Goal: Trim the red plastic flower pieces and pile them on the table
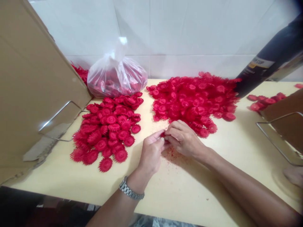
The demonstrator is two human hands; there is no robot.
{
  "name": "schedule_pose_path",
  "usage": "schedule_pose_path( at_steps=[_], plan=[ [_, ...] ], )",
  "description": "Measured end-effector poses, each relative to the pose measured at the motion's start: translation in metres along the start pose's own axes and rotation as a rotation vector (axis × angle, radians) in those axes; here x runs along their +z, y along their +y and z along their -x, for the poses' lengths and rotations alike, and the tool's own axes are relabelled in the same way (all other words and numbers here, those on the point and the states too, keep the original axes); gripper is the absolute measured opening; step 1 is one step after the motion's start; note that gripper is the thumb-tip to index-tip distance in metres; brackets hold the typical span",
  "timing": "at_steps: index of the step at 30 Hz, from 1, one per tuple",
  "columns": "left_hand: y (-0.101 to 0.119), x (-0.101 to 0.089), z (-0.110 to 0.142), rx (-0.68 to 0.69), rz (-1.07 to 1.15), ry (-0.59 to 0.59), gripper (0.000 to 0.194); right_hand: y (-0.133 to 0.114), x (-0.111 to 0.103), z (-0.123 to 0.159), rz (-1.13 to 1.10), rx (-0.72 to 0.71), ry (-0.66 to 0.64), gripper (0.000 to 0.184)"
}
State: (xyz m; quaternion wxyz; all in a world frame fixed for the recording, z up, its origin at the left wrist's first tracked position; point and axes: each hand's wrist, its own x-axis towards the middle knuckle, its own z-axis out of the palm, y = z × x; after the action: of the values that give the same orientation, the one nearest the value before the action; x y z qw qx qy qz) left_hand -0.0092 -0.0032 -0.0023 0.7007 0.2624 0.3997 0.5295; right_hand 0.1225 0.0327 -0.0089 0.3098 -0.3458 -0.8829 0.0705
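My left hand (151,153), with a metal-band watch (131,189) at its wrist, pinches a small red piece (163,134). Fingers of my right hand (183,140) close on the same piece from the other side. Most of it is hidden between the fingertips. Just beyond my right hand spreads a large heap of red round pieces with toothed rims (194,97). A second heap of such toothed pieces (111,129) lies left of my hands. Red crumbs (172,154) are scattered on the pale yellow table (165,195) beneath my fingers.
A tied clear plastic bag (117,75) of red pieces stands by the tiled wall. Cardboard boxes flank the table at left (35,88) and right (286,119), with bent wire loops beside them. A dark cylinder (267,60) leans at back right, near several red pieces (266,101).
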Motion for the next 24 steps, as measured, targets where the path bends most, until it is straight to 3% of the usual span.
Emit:
schedule_pose_path(
  at_steps=[9,16,19,24],
  plan=[
    [0.001,-0.001,-0.002,0.012,0.053,0.049,0.028,0.0,-0.002,0.001,-0.145,0.055,0.08,0.005],
    [-0.001,-0.004,-0.006,0.176,-0.088,0.119,0.011,-0.007,-0.002,-0.001,-0.351,0.349,0.027,0.008],
    [-0.004,-0.007,-0.007,0.228,-0.184,0.146,0.015,-0.01,-0.002,-0.001,-0.388,0.361,0.056,0.008],
    [0.0,-0.007,-0.005,0.171,-0.165,0.115,0.006,-0.013,-0.01,-0.001,-0.591,0.516,0.039,0.015]
  ],
)
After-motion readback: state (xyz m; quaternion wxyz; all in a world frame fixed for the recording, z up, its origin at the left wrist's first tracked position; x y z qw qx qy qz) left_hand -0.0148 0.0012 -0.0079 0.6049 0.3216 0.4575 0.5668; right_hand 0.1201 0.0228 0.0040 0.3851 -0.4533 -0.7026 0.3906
